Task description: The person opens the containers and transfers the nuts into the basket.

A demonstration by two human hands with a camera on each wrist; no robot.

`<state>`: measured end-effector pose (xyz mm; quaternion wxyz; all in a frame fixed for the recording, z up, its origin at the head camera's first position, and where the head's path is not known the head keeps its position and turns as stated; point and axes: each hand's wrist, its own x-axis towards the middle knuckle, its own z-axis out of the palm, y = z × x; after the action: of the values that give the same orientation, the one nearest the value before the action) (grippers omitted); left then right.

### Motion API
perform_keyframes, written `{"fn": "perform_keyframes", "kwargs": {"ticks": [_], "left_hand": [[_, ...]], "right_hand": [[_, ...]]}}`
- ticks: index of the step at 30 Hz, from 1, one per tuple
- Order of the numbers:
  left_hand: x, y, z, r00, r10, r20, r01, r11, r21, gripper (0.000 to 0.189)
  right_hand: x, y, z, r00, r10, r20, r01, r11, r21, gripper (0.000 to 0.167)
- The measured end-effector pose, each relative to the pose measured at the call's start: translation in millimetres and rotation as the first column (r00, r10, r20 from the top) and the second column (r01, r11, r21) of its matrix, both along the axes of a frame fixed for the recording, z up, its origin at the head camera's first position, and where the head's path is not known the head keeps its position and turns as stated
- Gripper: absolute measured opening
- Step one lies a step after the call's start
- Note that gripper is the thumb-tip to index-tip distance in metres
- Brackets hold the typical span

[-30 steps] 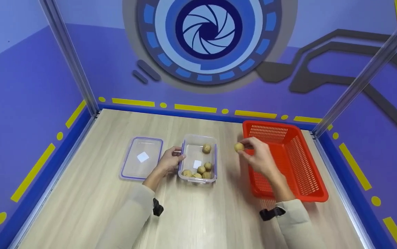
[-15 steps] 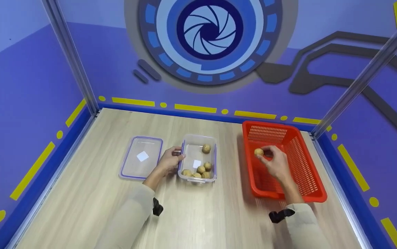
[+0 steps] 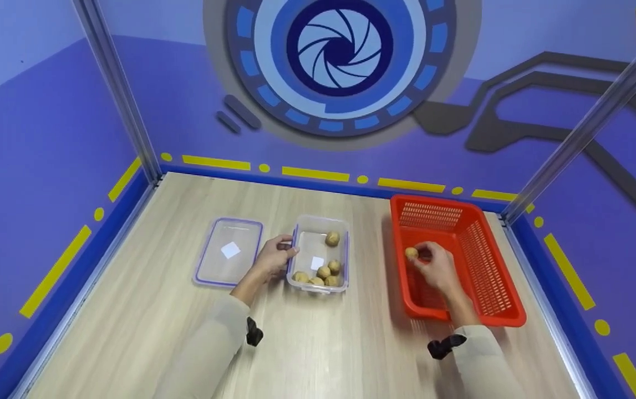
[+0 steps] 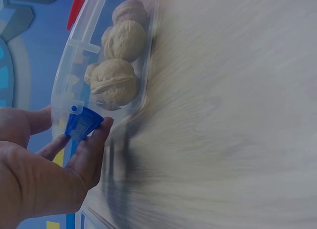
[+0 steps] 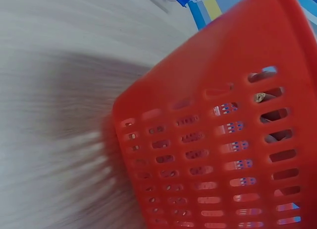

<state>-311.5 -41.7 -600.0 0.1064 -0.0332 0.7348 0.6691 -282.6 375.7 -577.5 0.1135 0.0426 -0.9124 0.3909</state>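
My right hand [image 3: 436,267] pinches a walnut [image 3: 411,252] between thumb and fingers, inside the red basket's outline at its left side. The slotted red basket [image 3: 492,238] stands on the right of the table; in the right wrist view its wall [image 5: 237,55] hides most of that hand. My left hand [image 3: 274,256] holds the left side of a clear lidless container [image 3: 308,220], fingers at its blue latch [image 4: 83,124]. Several walnuts [image 4: 115,83] lie in it, most at the near end, with one walnut [image 3: 332,239] farther back beside a white square label [image 3: 316,263].
The container's clear lid [image 3: 228,266], with a purple-blue edge and a white label, lies flat left of my left hand. Blue printed panels [image 3: 306,145] enclose the wooden table [image 3: 318,349] at the back and sides. Metal posts [image 3: 578,136] stand at the back corners.
My right hand has carried the walnut rightward from the gap beside the container to within the basket, then slightly down the view. My left hand stays on the container.
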Motion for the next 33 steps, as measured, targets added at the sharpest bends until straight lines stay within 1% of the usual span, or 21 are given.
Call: {"fn": "perform_keyframes", "kwargs": {"ticks": [4,7,11,14,17,19,22,26,30,32,33], "left_hand": [[0.2,1.1,-0.6,1.000,-0.004,0.002,0.004,1.000,0.001,0.044],[-0.1,2.3,-0.1,1.000,0.006,0.005,-0.006,1.000,-0.002,0.043],[-0.7,3.7,0.3,1.000,0.010,0.000,-0.010,1.000,-0.003,0.043],[-0.2,4.0,1.2,1.000,0.006,-0.006,-0.006,1.000,0.000,0.042],[0.4,4.4,1.4,1.000,0.006,-0.007,-0.006,1.000,0.009,0.042],[0.7,4.5,1.3,1.000,0.007,-0.007,-0.007,1.000,0.014,0.042],[0.9,3.8,0.4,1.000,0.008,-0.006,-0.008,1.000,0.013,0.042],[0.4,0.9,-0.3,1.000,0.012,0.002,-0.012,1.000,-0.007,0.043],[-0.4,-0.5,-0.6,1.000,0.007,0.007,-0.007,1.000,-0.003,0.043],[-0.3,-0.2,-1.4,1.000,0.008,0.009,-0.008,1.000,0.006,0.043],[0.0,0.3,-2.1,1.000,0.009,0.007,-0.009,1.000,0.008,0.043]], "right_hand": [[0.5,1,0.3,1.000,0.002,0.008,-0.002,1.000,-0.004,0.027],[1.0,3,1.1,1.000,0.003,0.017,-0.003,1.000,0.002,0.029],[2.5,4,5.1,0.999,-0.031,0.014,0.031,0.999,0.007,0.032],[4.7,1,12.0,0.998,-0.058,-0.010,0.058,0.998,-0.014,0.032],[7.5,-9,22.3,0.998,-0.045,-0.048,0.043,0.998,-0.054,0.033],[9.2,-21,30.4,0.997,-0.016,-0.074,0.011,0.998,-0.067,0.034],[9.2,-46,41.6,0.989,0.044,-0.142,-0.053,0.997,-0.056,0.032],[7.2,-85,47.9,0.963,0.142,-0.230,-0.143,0.990,0.014,0.031],[7.3,-124,42.3,0.945,0.239,-0.223,-0.233,0.971,0.050,0.032],[8.2,-142,35.9,0.936,0.293,-0.194,-0.288,0.956,0.055,0.034],[9.1,-150,31.8,0.933,0.320,-0.165,-0.314,0.948,0.060,0.034]]}}
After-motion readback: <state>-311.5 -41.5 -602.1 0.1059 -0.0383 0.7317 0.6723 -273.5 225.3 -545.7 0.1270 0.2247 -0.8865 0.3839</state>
